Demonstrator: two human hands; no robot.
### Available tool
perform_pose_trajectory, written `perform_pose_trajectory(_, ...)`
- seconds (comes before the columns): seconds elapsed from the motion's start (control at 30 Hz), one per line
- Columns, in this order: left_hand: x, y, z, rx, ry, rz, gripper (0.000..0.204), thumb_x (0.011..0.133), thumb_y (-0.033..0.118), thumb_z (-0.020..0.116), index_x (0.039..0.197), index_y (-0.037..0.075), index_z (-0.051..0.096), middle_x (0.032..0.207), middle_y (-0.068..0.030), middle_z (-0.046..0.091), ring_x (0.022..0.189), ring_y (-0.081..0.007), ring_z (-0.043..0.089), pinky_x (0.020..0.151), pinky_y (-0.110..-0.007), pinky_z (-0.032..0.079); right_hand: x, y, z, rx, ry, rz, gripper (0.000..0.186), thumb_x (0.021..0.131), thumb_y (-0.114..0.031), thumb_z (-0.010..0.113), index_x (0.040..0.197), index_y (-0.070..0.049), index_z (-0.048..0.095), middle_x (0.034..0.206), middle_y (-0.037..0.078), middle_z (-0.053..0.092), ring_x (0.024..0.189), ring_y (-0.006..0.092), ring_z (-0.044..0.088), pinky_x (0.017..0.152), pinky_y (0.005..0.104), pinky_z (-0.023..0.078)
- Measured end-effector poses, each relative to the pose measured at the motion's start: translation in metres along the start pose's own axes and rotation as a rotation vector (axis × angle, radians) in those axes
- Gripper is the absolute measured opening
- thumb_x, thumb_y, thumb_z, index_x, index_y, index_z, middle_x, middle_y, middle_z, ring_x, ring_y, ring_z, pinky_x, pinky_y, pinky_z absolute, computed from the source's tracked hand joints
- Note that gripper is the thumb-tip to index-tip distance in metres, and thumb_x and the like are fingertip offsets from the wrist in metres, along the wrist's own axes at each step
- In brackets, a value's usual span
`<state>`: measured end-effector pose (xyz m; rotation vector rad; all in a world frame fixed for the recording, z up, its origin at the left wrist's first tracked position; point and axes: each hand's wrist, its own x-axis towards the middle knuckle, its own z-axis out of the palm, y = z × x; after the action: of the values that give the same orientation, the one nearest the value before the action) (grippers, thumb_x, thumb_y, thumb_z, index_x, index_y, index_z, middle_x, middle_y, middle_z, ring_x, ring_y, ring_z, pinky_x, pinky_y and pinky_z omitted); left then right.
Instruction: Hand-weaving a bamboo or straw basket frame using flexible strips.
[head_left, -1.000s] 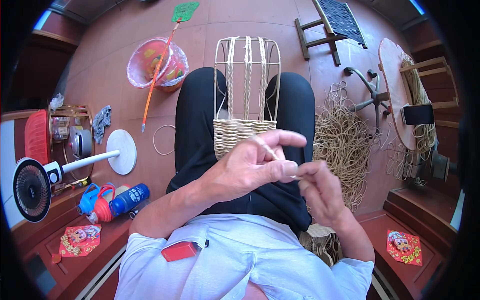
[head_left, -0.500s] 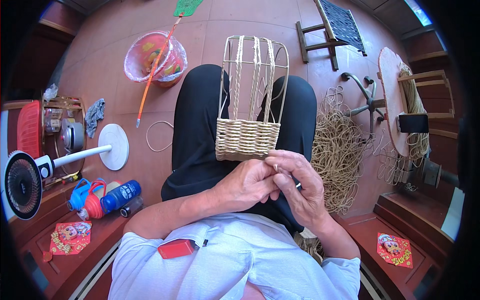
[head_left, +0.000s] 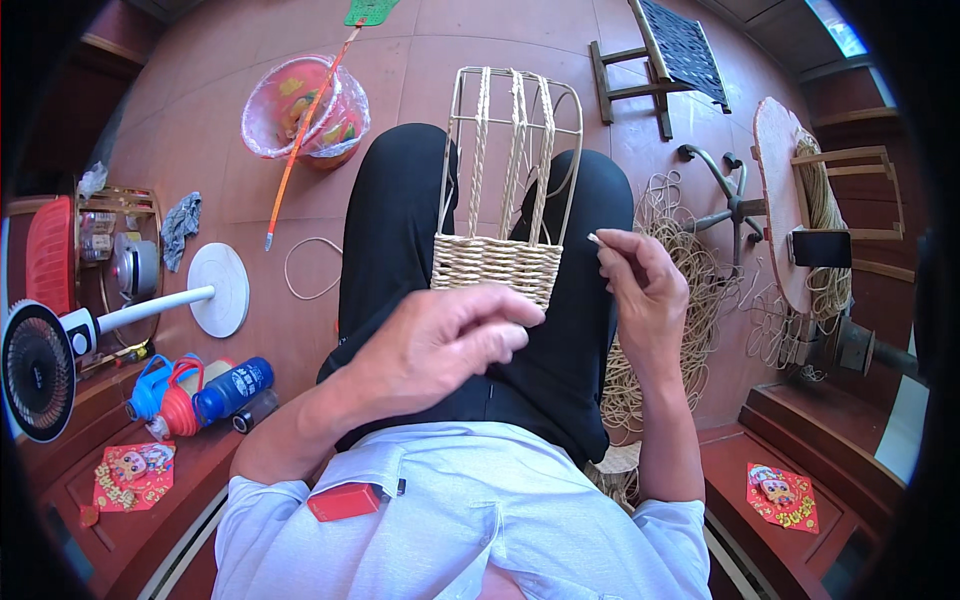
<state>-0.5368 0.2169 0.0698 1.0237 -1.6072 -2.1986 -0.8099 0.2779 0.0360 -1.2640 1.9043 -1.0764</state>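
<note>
A partly woven basket (head_left: 498, 262) lies between my knees, its lower part wrapped in tan cord weave. Above the weave, a bare wire frame (head_left: 562, 190) stands with twisted cord strands (head_left: 516, 150) running along it. Close to the basket's near edge is my left hand (head_left: 440, 335), thumb and fingers apart and holding nothing; whether a fingertip touches the weave is hard to tell. Over my right knee, my right hand (head_left: 648, 290) pinches the pale end of a cord (head_left: 596, 239) between thumb and forefinger. The rest of that cord is not discernible.
Loose tan cord (head_left: 680, 340) is heaped on the floor to the right. Farther right stands a round board (head_left: 782, 210) with coiled cord. A lined bucket (head_left: 300, 110) carries an orange-handled fly swatter (head_left: 300, 140). At left are a fan (head_left: 45, 370) and several bottles (head_left: 235, 388).
My hands, together below the basket before, have come apart. The right has moved up and right with the cord end; the left has moved slightly left and its fingers have opened.
</note>
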Motion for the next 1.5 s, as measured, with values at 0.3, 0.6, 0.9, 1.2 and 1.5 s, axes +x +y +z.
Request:
perform_pose_trajectory(0.3, 0.03, 0.013, -0.018, 0.572, 0.451, 0.449, 0.03, 0.108, 0.001, 0.074, 0.138, 0.003, 0.078, 0.114, -0.0129, 0.079, 0.103, -0.0268, 0.08, 0.093, -0.038, 0.064, 0.014, -0.013, 0.03, -0.084, -0.066, -0.132, 0.011, 0.109, -0.004, 0.077, 0.118, 0.001, 0.079, 0.107, 0.015, 0.078, 0.094, 0.0287, 0.078, 0.087, 0.04, 0.061)
perform_pose_trajectory(0.6, 0.083, -0.008, -0.003, 1.076, 0.421, 0.834, 0.056, 0.101, 0.005, 0.072, 0.157, 0.007, 0.068, 0.124, -0.0132, 0.079, 0.11, -0.0319, 0.079, 0.096, -0.043, 0.067, 0.01, -0.006, 0.037, 0.288, -0.113, 0.097, 0.011, 0.116, -0.004, 0.07, 0.125, -0.002, 0.075, 0.105, 0.001, 0.075, 0.087, 0.0071, 0.068, 0.073, 0.0257, 0.058)
perform_pose_trajectory(0.9, 0.083, -0.003, -0.007, 1.044, 0.463, 0.878, 0.048, 0.101, 0.001, 0.073, 0.149, 0.008, 0.069, 0.112, -0.0132, 0.078, 0.103, -0.0326, 0.078, 0.091, -0.045, 0.066, 0.008, -0.009, 0.045, 0.018, 0.12, -0.304, 0.019, 0.107, -0.001, 0.08, 0.126, -0.004, 0.077, 0.11, 0.008, 0.077, 0.095, 0.0201, 0.074, 0.08, 0.0362, 0.061)
perform_pose_trajectory(1.2, 0.081, 0.015, -0.055, 1.03, 0.423, 0.866, 0.053, 0.1, -0.003, 0.078, 0.149, 0.013, 0.068, 0.097, -0.0091, 0.076, 0.092, -0.03, 0.075, 0.082, -0.046, 0.063, 0.021, -0.021, 0.062, -0.396, 0.151, -0.666, 0.017, 0.101, -0.006, 0.086, 0.118, -0.009, 0.084, 0.101, 0.008, 0.07, 0.09, 0.0286, 0.072, 0.078, 0.0432, 0.059)
perform_pose_trajectory(1.5, 0.096, 0.02, -0.062, 0.921, 0.483, 0.906, 0.052, 0.101, -0.001, 0.08, 0.15, 0.014, 0.071, 0.099, -0.0088, 0.079, 0.095, -0.0295, 0.079, 0.085, -0.044, 0.065, 0.026, -0.036, 0.069, -0.586, 0.067, -0.573, 0.008, 0.103, -0.013, 0.083, 0.108, -0.01, 0.077, 0.095, 0.009, 0.064, 0.087, 0.0314, 0.075, 0.076, 0.0466, 0.061)
